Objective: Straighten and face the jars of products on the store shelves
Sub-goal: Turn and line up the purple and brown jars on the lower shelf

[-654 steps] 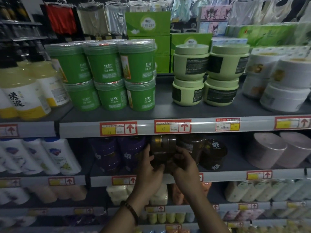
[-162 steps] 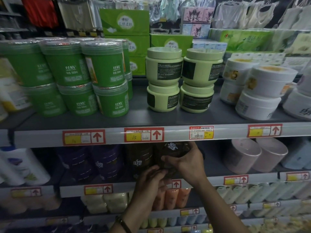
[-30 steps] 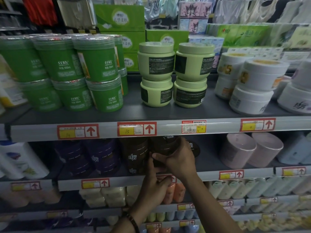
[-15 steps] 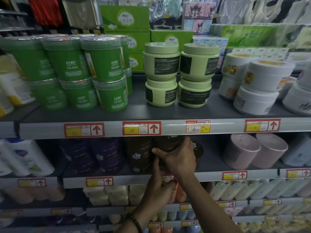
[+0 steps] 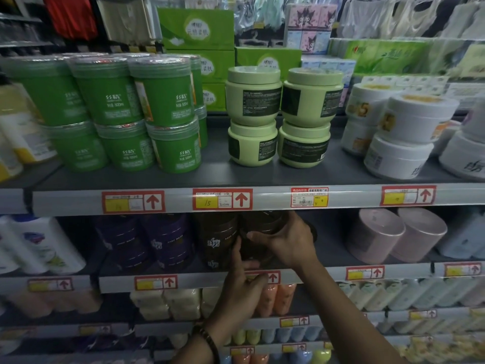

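On the second shelf [image 5: 328, 274], dark brown jars stand in two stacks. My right hand [image 5: 288, 243] grips the upper brown jar [image 5: 262, 227] of the right stack from its right side, thumb across the front. My left hand [image 5: 242, 287] reaches up from below, with its fingers on the lower brown jar [image 5: 252, 252] of the same stack near the shelf edge. The left brown stack [image 5: 216, 240] shows a white logo facing front. Purple jars [image 5: 157, 243] stand to its left.
The upper shelf [image 5: 262, 177] carries stacked green tubs [image 5: 162, 111], pale green jars [image 5: 280, 114] and white jars [image 5: 404, 135]. Pink jars [image 5: 393, 237] lie on their sides at the right of the second shelf. White bottles [image 5: 39, 245] stand at the left. Small bottles fill the lower shelves.
My hands stay on the right brown stack. The left hand's fingers have slid a little higher against the lower jar. The view has shifted slightly.
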`<act>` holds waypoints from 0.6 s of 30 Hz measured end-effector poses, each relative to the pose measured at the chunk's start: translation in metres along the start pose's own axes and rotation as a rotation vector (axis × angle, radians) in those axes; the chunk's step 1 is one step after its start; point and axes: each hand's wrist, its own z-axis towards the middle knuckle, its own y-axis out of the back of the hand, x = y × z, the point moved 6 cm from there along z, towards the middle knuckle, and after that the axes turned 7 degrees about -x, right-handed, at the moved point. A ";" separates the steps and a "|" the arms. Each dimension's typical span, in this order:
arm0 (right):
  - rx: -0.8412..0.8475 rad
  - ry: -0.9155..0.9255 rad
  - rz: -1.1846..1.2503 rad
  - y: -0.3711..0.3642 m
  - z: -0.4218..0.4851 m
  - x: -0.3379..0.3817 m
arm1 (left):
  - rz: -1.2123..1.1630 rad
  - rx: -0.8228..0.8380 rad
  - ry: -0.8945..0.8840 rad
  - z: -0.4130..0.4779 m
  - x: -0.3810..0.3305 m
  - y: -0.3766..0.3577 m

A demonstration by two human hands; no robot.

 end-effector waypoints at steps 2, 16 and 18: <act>0.048 0.025 0.003 0.003 0.003 0.001 | -0.026 -0.013 0.000 0.001 -0.001 0.000; 0.223 0.027 0.104 0.006 0.011 -0.008 | 0.003 0.036 -0.043 -0.005 0.001 -0.010; 0.200 0.032 0.114 0.004 0.008 -0.011 | -0.005 0.039 -0.040 -0.004 0.003 -0.011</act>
